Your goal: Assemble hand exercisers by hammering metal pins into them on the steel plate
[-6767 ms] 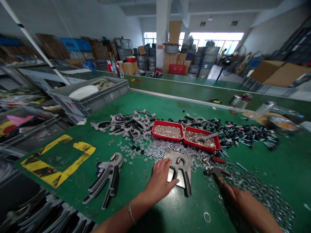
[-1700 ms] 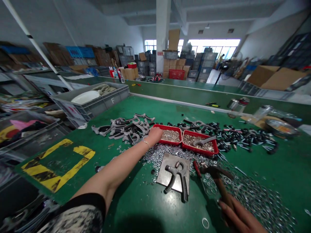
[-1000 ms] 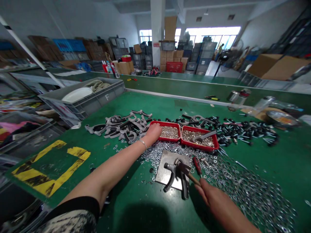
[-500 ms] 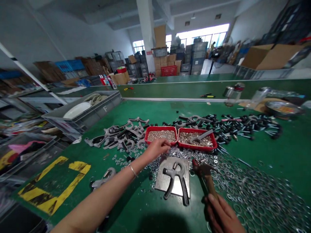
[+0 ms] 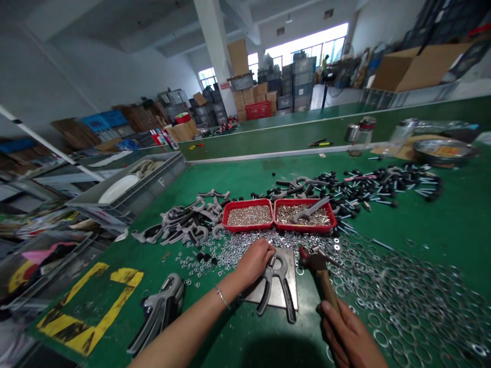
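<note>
A grey hand gripper [image 5: 283, 287] with black handles lies on a square metal plate [image 5: 249, 294], its spring near the top. My left hand [image 5: 258, 259] is closed at its upper left, fingertips pressed together by the spring. Whatever they pinch is hidden, as is the knob on that side. My right hand [image 5: 347, 329] is wrapped round the wooden handle of a hammer [image 5: 327, 287]. The hammer's head rests low beside the plate's right edge. Behind the plate are small nuts [image 5: 245, 246] and two red trays [image 5: 247, 228] of small metal parts.
Large metal rings [image 5: 383, 291] spread over the right side. Black-headed bolts [image 5: 368, 189] and more hand grippers [image 5: 187, 220] lie in heaps further back. Another hand gripper [image 5: 163, 306] lies left of my forearm. A grey crate [image 5: 153, 186] stands at the left edge.
My left hand has come back from the front of the red trays to the hand gripper on the plate. My right hand still holds the hammer in nearly the same place.
</note>
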`<state>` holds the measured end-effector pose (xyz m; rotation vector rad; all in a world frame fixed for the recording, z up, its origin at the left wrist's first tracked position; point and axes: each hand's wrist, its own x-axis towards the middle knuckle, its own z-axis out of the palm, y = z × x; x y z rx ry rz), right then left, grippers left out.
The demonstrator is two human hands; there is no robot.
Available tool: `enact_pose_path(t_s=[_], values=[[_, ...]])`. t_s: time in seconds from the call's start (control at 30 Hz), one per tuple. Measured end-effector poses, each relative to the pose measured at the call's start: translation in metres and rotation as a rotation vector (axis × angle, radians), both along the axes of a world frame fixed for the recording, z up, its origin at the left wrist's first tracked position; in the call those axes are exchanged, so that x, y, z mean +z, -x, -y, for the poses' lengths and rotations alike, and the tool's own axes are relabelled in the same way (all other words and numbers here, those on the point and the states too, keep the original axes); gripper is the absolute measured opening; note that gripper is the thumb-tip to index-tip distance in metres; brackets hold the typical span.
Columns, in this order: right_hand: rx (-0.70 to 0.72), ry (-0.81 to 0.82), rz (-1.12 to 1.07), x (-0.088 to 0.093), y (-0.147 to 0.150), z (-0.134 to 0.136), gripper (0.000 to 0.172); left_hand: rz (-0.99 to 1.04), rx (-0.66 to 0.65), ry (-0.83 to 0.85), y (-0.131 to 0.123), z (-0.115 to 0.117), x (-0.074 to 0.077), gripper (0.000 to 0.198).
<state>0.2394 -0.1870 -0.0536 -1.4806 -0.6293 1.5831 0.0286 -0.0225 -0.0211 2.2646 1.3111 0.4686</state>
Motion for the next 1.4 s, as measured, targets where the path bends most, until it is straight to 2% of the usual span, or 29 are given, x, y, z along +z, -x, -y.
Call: enact_pose_path(t_s=[0.37,0.6,0.7,0.77,0.8,0.93,1.0,1.07,1.23,1.4], values=[[-0.025,-0.007,0.032,-0.003,0.004,-0.002,0.05,-0.057,-0.026,-0.025,0.002,0.001,-0.005,0.019],[0.023,-0.017,0.045,-0.006,0.006,0.002,0.047,-0.22,-0.111,-0.218,-0.003,0.008,-0.018,0.028],[0.105,-0.03,0.14,0.006,0.001,-0.002,0.047,-0.245,-0.138,-0.245,-0.003,0.012,-0.016,0.023],[0.157,-0.126,0.299,0.022,-0.007,-0.011,0.045,-0.222,-0.086,-0.266,0.0,0.02,-0.009,0.017],[0.206,-0.195,0.392,0.032,-0.011,-0.017,0.044,-0.192,-0.032,-0.273,0.002,0.026,-0.005,0.021],[0.55,-0.366,0.656,0.077,-0.022,-0.046,0.041,-0.137,0.139,-0.246,0.011,0.063,0.006,0.032],[0.622,-0.405,0.744,0.092,-0.018,-0.058,0.042,-0.167,0.158,-0.191,0.012,0.077,0.006,0.039],[0.631,-0.438,0.842,0.096,-0.012,-0.068,0.044,-0.194,0.17,-0.138,0.011,0.082,0.004,0.04],[0.786,-0.37,0.96,0.081,-0.004,-0.092,0.046,-0.196,0.21,-0.096,0.005,0.076,-0.001,0.03],[0.727,-0.419,0.991,0.084,-0.004,-0.097,0.048,-0.19,0.213,-0.071,0.003,0.074,0.002,0.028]])
